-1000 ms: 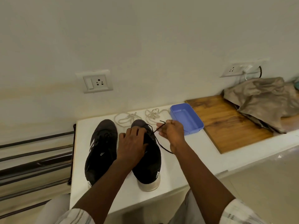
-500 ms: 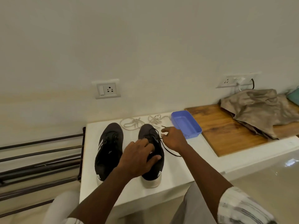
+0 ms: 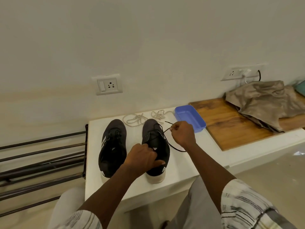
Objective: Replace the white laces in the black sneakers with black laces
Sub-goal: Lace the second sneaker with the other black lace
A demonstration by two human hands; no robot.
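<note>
Two black sneakers stand side by side on a white table (image 3: 178, 172), toes toward the wall. The left sneaker (image 3: 113, 146) carries black lacing. My left hand (image 3: 142, 158) grips the heel opening of the right sneaker (image 3: 156, 139). My right hand (image 3: 182, 134) pinches one end of a black lace (image 3: 175, 147) that runs out of the right sneaker's eyelets and loops over the table. Two bundles of white laces (image 3: 135, 120) (image 3: 159, 114) lie behind the toes.
A blue plastic tray (image 3: 189, 118) sits right of the sneakers, next to a wooden board (image 3: 231, 123) with crumpled beige cloth (image 3: 267, 101). Dark metal rails (image 3: 41, 156) run along the left. Wall sockets (image 3: 109, 85) (image 3: 236, 73) are behind.
My left hand slid from the right sneaker's tongue back to its heel opening. My right hand pulled the black lace end up and to the right. The camera view tilted down.
</note>
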